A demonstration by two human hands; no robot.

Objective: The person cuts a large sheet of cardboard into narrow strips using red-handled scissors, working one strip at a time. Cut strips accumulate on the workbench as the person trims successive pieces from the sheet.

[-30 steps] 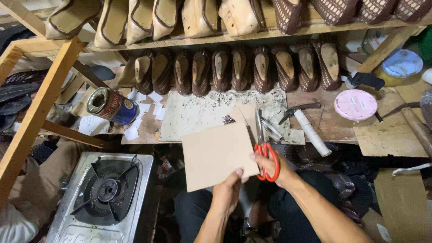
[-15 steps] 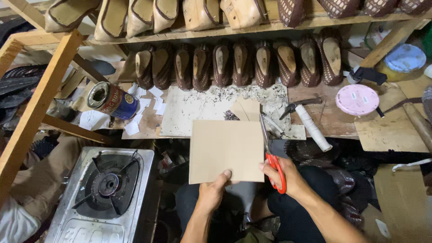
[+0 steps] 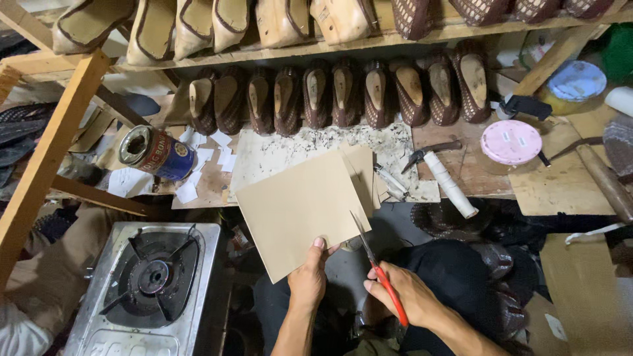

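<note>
My left hand (image 3: pixel 310 277) pinches the lower edge of a tan cardboard sheet (image 3: pixel 297 207), held flat above my lap and tilted. My right hand (image 3: pixel 409 296) grips red-handled scissors (image 3: pixel 377 270). Their blades point up and to the left, with the tips at the sheet's right edge. A narrower tan strip (image 3: pixel 362 173) lies behind the sheet's upper right corner, over the worn cutting board (image 3: pixel 290 151).
Rows of brown woven shoes on lasts (image 3: pixel 343 92) fill two wooden shelves ahead. An open tin can (image 3: pixel 155 153), paper scraps, a pink round lid (image 3: pixel 511 142), a white roll (image 3: pixel 452 184) and hand tools lie on the bench. A gas stove (image 3: pixel 148 287) stands at lower left.
The cardboard sheet has turned and tilted counter-clockwise in my left hand. My right hand with the scissors dropped lower, and the blades now meet the sheet's right edge.
</note>
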